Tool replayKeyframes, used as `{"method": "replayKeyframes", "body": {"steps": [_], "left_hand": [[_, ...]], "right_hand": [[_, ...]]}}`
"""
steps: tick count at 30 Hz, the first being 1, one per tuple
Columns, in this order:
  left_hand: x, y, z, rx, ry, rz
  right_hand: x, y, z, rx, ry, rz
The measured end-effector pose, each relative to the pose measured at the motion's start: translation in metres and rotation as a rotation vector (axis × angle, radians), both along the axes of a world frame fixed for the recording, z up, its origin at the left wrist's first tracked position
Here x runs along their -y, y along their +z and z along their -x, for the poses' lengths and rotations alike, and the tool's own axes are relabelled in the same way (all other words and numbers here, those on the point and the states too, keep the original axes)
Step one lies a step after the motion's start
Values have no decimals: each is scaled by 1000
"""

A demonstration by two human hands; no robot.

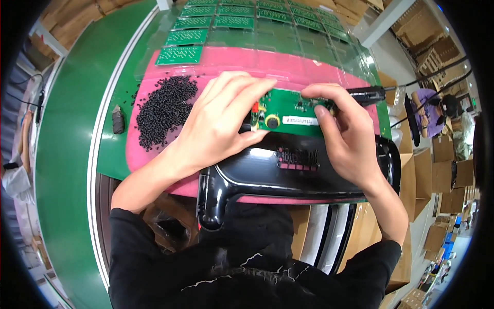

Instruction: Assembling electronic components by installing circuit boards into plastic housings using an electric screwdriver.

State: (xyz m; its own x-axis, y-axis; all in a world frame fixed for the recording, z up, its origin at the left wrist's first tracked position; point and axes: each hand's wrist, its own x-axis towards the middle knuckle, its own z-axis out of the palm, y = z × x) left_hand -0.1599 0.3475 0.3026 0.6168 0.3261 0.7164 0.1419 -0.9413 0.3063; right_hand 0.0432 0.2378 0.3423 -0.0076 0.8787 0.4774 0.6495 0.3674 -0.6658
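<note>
A green circuit board [293,109] with a white label, a round black part and a small red part is held just beyond a glossy black plastic housing [257,165]. My left hand [218,116] grips the board's left end, thumb at the near edge and fingers along the far edge. On the right end, the curled thumb and forefinger of my right hand [350,129] close on the board, hiding part of it. The housing lies on a pink mat [226,61], its handle-like arm pointing toward me. Left of my left hand is a pile of small black screws [164,110].
Clear plastic trays [278,38] with several green boards [179,55] stand at the far side. A black tool with a cable, perhaps an electric screwdriver [368,95], lies right. A dark wrapped piece [118,121] sits left. Cardboard boxes [414,180] and another person [429,110] are at right.
</note>
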Motion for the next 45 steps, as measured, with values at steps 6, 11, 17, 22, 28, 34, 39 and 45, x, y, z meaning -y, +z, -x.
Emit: {"method": "replayKeyframes", "body": {"steps": [6,11,17,22,28,34,39,45], "left_hand": [[10,5,-3,-114,-280,-4],[23,0,-6,-201,-580,263],[27,-5,-7,-437,-547,305],[20,-8,-17,-531,-435,354],[22,-18,-21,-587,-298,322],[23,-17,-22,-636,-295,317],[24,-19,-22,-655,-279,311],[24,-19,-21,-642,-262,302]], "right_hand": [[60,1,-18,49,-226,250],[104,-6,-23,-431,-145,598],[118,-30,-29,-538,-98,655],[91,-47,-48,-142,-67,460],[77,-60,-51,15,-140,387],[77,-64,-50,68,-137,340],[76,-70,-50,111,-124,306],[76,-66,-47,132,-144,326]]}}
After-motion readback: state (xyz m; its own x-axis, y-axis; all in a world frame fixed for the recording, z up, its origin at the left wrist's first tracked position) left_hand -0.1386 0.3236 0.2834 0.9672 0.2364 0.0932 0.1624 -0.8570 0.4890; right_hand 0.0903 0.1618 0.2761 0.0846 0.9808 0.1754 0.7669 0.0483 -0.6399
